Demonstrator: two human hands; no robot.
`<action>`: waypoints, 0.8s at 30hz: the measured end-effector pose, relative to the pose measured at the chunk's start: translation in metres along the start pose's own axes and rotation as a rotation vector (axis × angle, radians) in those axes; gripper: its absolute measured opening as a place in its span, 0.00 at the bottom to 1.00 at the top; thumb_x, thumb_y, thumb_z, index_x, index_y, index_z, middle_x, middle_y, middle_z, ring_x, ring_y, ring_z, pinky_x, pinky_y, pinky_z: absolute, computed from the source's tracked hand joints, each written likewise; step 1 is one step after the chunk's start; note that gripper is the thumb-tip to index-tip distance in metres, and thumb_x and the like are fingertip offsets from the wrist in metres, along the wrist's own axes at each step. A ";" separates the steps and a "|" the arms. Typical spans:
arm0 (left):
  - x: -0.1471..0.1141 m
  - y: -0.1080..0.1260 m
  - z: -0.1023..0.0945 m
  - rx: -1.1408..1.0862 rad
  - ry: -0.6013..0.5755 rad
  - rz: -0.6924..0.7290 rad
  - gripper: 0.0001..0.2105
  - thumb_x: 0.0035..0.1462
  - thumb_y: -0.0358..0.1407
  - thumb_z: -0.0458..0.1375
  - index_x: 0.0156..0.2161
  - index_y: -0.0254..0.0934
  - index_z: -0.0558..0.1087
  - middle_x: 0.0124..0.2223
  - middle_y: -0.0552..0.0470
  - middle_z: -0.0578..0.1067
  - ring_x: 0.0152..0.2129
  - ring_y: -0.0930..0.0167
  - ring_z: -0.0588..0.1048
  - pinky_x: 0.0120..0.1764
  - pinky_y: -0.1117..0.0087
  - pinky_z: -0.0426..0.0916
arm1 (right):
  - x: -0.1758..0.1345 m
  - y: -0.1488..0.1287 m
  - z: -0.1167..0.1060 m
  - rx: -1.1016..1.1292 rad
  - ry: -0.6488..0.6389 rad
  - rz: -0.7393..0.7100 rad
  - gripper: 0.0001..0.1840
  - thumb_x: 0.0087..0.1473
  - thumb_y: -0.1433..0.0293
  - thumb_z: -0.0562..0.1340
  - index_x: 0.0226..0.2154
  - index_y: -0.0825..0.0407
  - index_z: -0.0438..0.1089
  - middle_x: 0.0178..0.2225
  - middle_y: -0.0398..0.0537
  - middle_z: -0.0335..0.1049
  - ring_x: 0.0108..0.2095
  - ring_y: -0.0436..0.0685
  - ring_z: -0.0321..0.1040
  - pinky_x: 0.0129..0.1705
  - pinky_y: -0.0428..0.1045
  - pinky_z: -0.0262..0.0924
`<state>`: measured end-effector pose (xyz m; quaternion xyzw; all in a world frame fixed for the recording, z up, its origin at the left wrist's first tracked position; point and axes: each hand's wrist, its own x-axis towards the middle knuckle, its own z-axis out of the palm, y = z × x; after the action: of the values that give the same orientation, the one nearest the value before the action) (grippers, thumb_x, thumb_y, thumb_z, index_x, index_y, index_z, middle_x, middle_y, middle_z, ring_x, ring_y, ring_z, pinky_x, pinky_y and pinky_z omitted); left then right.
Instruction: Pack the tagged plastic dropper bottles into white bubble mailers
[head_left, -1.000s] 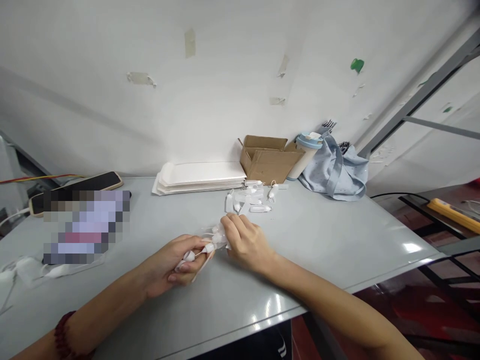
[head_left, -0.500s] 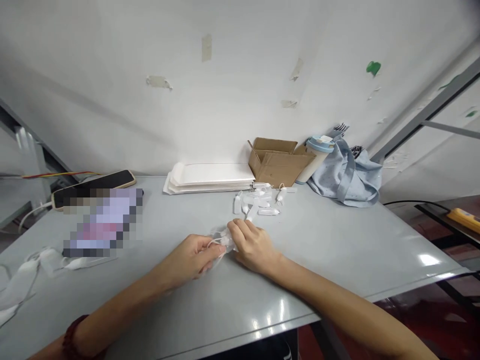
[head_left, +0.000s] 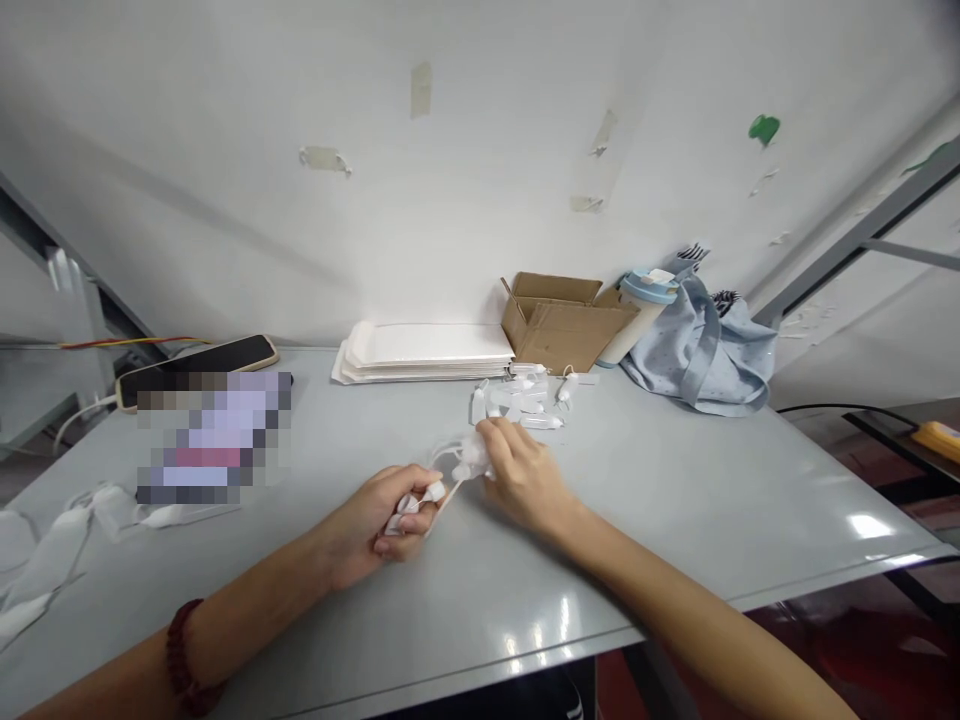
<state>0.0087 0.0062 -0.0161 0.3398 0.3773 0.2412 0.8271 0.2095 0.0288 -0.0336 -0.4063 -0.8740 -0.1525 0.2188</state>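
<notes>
My left hand [head_left: 375,525] is closed around several small white plastic caps [head_left: 435,491], which show between the thumb and the curled fingers. To its right, my right hand [head_left: 529,478] grips a bunch of small clear tubes with white ends [head_left: 472,455], partly hidden by the fingers and blurred. Thin white cords loop from this bunch towards my left hand. Just beyond my right hand lies a loose pile of clear tubes with white caps [head_left: 541,421] on the grey table [head_left: 360,640].
A stack of white envelopes [head_left: 427,345], an open cardboard box [head_left: 574,335], a blue-lidded cup [head_left: 637,310] and a blue cloth bag [head_left: 705,350] stand along the wall. On the left lie a phone [head_left: 199,370], a pixelated item [head_left: 217,440] and more white-capped tubes [head_left: 56,545].
My hands have drawn slightly apart. My left hand has turned and moved a little down, so the white caps in it now show. The camera view has shifted slightly.
</notes>
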 end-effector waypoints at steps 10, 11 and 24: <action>-0.016 0.019 -0.001 0.028 0.078 0.191 0.12 0.52 0.41 0.53 0.24 0.35 0.64 0.19 0.59 0.61 0.11 0.81 0.52 0.15 0.78 0.45 | 0.007 -0.007 -0.007 -0.042 -0.330 0.108 0.20 0.44 0.82 0.53 0.43 0.57 0.62 0.38 0.55 0.68 0.34 0.59 0.66 0.25 0.48 0.56; -0.017 0.018 0.000 0.115 0.098 0.224 0.13 0.53 0.42 0.54 0.23 0.35 0.64 0.18 0.60 0.59 0.11 0.81 0.50 0.15 0.78 0.45 | 0.008 -0.012 -0.008 -0.048 -0.366 0.098 0.20 0.45 0.82 0.53 0.43 0.57 0.62 0.38 0.55 0.68 0.34 0.59 0.66 0.24 0.48 0.55; -0.007 -0.025 0.004 1.524 0.356 1.036 0.10 0.61 0.29 0.47 0.46 0.34 0.66 0.17 0.62 0.65 0.10 0.76 0.62 0.18 0.75 0.57 | 0.007 -0.034 -0.014 0.048 -0.466 0.075 0.13 0.48 0.79 0.55 0.39 0.55 0.62 0.35 0.50 0.68 0.31 0.56 0.67 0.22 0.48 0.48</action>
<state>0.0111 -0.0167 -0.0294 0.8736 0.3563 0.3156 0.1014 0.1826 0.0054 -0.0209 -0.4574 -0.8885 -0.0257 0.0262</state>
